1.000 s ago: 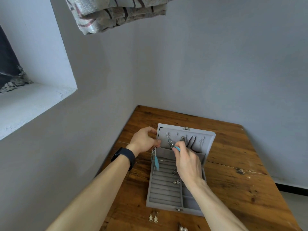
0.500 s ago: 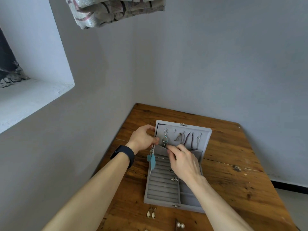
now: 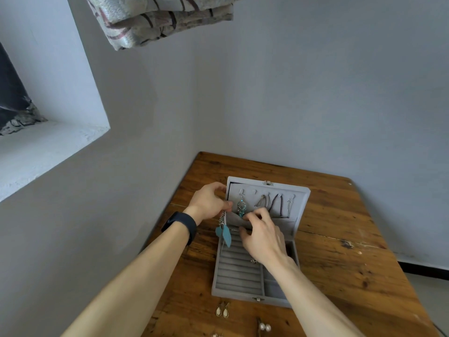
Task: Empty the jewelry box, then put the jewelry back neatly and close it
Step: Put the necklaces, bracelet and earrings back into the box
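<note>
A grey velvet jewelry box [image 3: 238,285] stands open on the wooden table [image 3: 340,263], its lid [image 3: 298,190] upright. A teal dangling earring [image 3: 241,207] hangs from a hook inside the lid, beside several chains [image 3: 274,204]. My left hand [image 3: 209,203] sits at the lid's left edge and pinches the top of a matching teal feather earring [image 3: 224,233] that dangles over the box's left side. My right hand [image 3: 262,237] pinches the edge of the lid's grey pocket [image 3: 235,219]. A small silver piece [image 3: 254,260] lies on the ring rows.
On the table in front of the box lie a pair of white drop earrings [image 3: 222,311] and pearl earrings [image 3: 263,327]. Grey walls close the table's far and left sides. Folded patterned cloth [image 3: 160,18] hangs overhead. A window recess [image 3: 48,142] is at left.
The teal earring my right hand held now hangs on a hook in the lid. My right hand has dropped to the lid's pocket edge. My left hand keeps the feather earring.
</note>
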The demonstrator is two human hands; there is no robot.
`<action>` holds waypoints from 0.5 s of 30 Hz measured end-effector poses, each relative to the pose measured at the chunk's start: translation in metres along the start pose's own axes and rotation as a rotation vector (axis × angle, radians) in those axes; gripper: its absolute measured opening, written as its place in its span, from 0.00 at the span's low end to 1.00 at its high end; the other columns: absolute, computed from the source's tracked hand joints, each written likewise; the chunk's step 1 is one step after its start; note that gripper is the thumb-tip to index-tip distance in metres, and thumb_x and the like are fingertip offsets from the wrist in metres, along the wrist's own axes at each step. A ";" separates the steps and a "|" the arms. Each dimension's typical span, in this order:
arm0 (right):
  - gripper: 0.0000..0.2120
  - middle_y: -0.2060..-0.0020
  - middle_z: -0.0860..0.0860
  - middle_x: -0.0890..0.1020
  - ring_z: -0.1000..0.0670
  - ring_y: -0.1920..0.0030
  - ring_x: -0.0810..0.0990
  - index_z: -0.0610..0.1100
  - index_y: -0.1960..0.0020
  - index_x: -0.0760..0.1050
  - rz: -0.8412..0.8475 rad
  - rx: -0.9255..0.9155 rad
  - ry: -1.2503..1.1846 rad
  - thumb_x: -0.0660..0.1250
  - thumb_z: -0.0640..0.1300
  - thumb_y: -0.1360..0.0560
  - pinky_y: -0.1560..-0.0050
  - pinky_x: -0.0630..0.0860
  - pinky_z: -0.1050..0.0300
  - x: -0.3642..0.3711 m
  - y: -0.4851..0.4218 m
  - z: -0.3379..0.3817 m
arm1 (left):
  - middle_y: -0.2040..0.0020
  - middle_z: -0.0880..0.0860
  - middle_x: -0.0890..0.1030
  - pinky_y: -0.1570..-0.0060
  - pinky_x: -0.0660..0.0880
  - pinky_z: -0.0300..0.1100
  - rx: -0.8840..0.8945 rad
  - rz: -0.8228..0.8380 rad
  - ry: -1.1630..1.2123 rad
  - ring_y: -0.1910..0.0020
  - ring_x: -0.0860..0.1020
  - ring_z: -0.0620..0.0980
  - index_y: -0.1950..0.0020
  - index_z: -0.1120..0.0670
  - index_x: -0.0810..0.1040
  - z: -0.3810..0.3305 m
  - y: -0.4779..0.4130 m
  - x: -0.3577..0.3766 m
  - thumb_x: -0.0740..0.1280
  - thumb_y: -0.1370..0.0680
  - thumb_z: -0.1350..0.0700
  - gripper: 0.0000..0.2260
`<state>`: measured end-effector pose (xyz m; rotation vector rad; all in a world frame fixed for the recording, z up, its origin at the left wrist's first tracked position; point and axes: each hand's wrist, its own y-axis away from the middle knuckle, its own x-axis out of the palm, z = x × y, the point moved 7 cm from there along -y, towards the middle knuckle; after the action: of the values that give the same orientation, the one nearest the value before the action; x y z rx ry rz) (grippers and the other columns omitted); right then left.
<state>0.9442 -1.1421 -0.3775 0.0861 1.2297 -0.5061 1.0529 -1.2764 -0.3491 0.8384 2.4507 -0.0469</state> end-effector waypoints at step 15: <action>0.17 0.39 0.55 0.78 0.54 0.40 0.77 0.51 0.35 0.73 -0.008 0.058 -0.386 0.69 0.47 0.23 0.42 0.74 0.61 -0.018 0.004 -0.002 | 0.55 0.46 0.87 0.59 0.77 0.36 0.004 0.018 0.160 0.54 0.83 0.44 0.48 0.50 0.83 -0.011 0.041 -0.016 0.70 0.21 0.53 0.04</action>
<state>0.9398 -1.1317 -0.3627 0.0305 0.8386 -0.5374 1.0814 -1.2503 -0.3266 0.8968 2.5919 0.0223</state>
